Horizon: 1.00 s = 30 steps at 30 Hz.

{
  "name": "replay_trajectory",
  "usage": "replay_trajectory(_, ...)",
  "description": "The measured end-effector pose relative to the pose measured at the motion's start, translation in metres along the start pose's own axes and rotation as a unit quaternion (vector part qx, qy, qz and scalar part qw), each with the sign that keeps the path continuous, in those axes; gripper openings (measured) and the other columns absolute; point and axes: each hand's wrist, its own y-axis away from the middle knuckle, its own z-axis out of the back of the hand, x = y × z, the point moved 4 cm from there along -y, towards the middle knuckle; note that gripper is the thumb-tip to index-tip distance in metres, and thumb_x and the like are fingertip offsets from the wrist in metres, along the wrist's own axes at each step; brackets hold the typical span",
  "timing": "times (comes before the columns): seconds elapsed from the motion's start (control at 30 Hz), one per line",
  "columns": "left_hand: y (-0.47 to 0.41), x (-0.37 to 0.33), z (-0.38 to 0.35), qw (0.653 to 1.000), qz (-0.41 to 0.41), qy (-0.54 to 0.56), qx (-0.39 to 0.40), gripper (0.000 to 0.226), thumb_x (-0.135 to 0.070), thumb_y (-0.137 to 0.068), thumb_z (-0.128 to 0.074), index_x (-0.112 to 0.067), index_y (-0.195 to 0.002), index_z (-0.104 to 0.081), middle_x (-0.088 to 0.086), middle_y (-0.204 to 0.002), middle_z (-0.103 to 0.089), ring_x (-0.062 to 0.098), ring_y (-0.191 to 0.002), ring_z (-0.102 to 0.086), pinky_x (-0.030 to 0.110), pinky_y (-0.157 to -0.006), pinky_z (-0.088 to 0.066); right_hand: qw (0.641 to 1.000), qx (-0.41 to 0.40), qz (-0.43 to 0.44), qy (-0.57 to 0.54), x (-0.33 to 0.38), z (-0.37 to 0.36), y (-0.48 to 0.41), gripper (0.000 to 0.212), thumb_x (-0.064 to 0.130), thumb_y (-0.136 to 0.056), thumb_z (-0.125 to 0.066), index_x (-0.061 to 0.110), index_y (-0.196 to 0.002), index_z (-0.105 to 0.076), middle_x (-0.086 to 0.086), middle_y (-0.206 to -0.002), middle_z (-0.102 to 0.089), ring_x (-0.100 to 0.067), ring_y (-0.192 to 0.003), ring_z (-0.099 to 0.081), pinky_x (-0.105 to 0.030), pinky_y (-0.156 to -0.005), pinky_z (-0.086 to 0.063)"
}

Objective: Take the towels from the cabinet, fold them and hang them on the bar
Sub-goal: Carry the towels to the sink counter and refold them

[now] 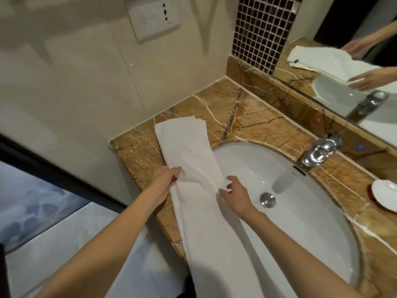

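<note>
On the counter [247, 117], along the left rim of the sink [300, 222], a white towel [193, 151] was laid out as a long narrow strip, folded lengthwise. Its far end was spread flat on the brown marble near the wall [75, 82]. Its middle crossed the sink's left rim, and its near end hung off the front edge toward the person.

The strip's left edge was gripped by the left hand [165, 181] about halfway along, with the fingers curled round the cloth. Just opposite, the right edge was pinched by the right hand [236, 194] between thumb and fingertips (the other fingers were bent loosely over the basin). Both forearms were bare and reached in from below.

A metal drain [267, 200] was seen in the bowl, just right of the right hand. A chrome tap [320, 149] stood on the counter behind the sink, and a small white dish [386, 196] lay at the right edge, well apart from the towel. Above the tap a mirror [343, 18] was mounted, in which the towel and both hands were reflected. Dark mosaic tiles [260, 31] were set beside it, and a white socket plate [153, 17] was fixed higher on the wall.
</note>
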Motion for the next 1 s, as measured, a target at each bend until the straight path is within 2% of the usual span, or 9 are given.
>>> replay_trajectory(0.13,0.010,0.004,-0.007,0.999,-0.005,-0.034,0.012,0.033,-0.002,-0.080,-0.071,-0.004,-0.112,-0.063,0.009,-0.107,-0.071,0.025,-0.095,-0.069,0.033,-0.076,-0.057,0.999,0.034,-0.038,0.005,-0.026,-0.004,0.023,0.059,0.033,-0.090,-0.056,0.015,-0.142,-0.032,-0.001,-0.101,-0.052,-0.017,-0.090,-0.051,-0.025,-0.080,-0.037)
replay_trajectory(0.23,0.014,0.007,-0.011,0.999,0.009,-0.012,0.029,0.041,-0.006,-0.080,-0.073,-0.009,-0.118,-0.058,0.009,-0.111,-0.070,0.026,-0.098,-0.068,0.035,-0.075,-0.059,0.997,0.050,-0.065,-0.003,-0.042,-0.006,0.037,0.058,0.037,-0.088,-0.055,0.015,-0.138,-0.037,0.004,-0.092,-0.052,-0.013,-0.084,-0.053,-0.025,-0.077,-0.038)
replay_trajectory(0.33,0.018,0.012,-0.016,0.998,0.011,0.025,0.060,0.042,-0.012,-0.081,-0.074,-0.010,-0.120,-0.060,0.006,-0.113,-0.070,0.025,-0.102,-0.067,0.042,-0.089,-0.055,0.993,0.054,-0.098,-0.025,-0.057,-0.007,0.050,0.059,0.043,-0.086,-0.053,0.016,-0.136,-0.039,-0.004,-0.113,-0.057,-0.019,-0.099,-0.057,-0.028,-0.084,-0.043)
replay_trajectory(0.4,0.026,0.016,-0.019,0.997,0.001,0.001,0.076,0.044,-0.019,-0.079,-0.077,-0.012,-0.120,-0.061,0.003,-0.113,-0.071,0.022,-0.102,-0.068,0.041,-0.091,-0.053,0.992,0.059,-0.110,-0.025,-0.064,-0.005,0.059,0.055,0.045,-0.082,-0.053,0.018,-0.129,-0.044,-0.004,-0.113,-0.060,-0.019,-0.097,-0.060,-0.030,-0.081,-0.046)
replay_trajectory(0.57,0.046,0.022,-0.016,0.989,-0.012,-0.129,0.070,0.033,-0.008,-0.080,-0.073,-0.003,-0.111,-0.062,0.010,-0.109,-0.069,0.023,-0.097,-0.066,0.033,-0.078,-0.056,0.990,0.064,-0.119,-0.029,-0.073,0.000,0.084,0.038,0.034,-0.070,-0.056,0.017,-0.104,-0.059,-0.005,-0.089,-0.070,-0.021,-0.077,-0.068,-0.035,-0.072,-0.055)
replay_trajectory(0.67,0.050,0.021,-0.011,0.981,-0.010,-0.185,0.058,0.021,-0.001,-0.087,-0.062,-0.004,-0.107,-0.060,0.010,-0.103,-0.067,0.019,-0.086,-0.065,0.024,-0.056,-0.055,0.992,0.058,-0.106,-0.028,-0.076,0.004,0.095,0.020,0.025,-0.075,-0.056,0.010,-0.087,-0.061,-0.004,-0.074,-0.065,-0.018,-0.061,-0.060,-0.030,-0.060,-0.048)
replay_trajectory(0.73,0.052,0.026,-0.008,0.981,0.016,-0.184,0.059,0.015,-0.005,-0.090,-0.060,-0.003,-0.105,-0.061,0.012,-0.101,-0.068,0.018,-0.080,-0.066,0.023,-0.053,-0.055,0.993,0.051,-0.094,-0.043,-0.076,0.008,0.100,0.014,0.025,-0.080,-0.056,0.012,-0.076,-0.057,-0.001,-0.064,-0.057,-0.013,-0.051,-0.051,-0.023,-0.052,-0.042)
replay_trajectory(0.83,0.060,0.041,-0.006,0.978,0.072,-0.179,0.081,0.022,-0.014,-0.090,-0.064,-0.004,-0.109,-0.061,0.013,-0.096,-0.072,0.023,-0.080,-0.070,0.032,-0.062,-0.059,0.993,0.038,-0.094,-0.053,-0.078,0.013,0.110,0.022,0.033,-0.084,-0.054,0.016,-0.071,-0.051,0.003,-0.060,-0.051,-0.010,-0.048,-0.047,-0.020,-0.048,-0.038)
replay_trajectory(1.0,0.088,0.071,-0.010,0.975,0.107,-0.126,0.146,0.036,-0.029,-0.087,-0.068,-0.007,-0.115,-0.061,0.010,-0.102,-0.074,0.027,-0.094,-0.071,0.040,-0.083,-0.057,0.994,0.038,-0.096,-0.039,-0.091,0.017,0.122,0.029,0.033,-0.085,-0.055,0.019,-0.069,-0.037,0.000,-0.063,-0.039,-0.016,-0.060,-0.038,-0.028,-0.059,-0.031)
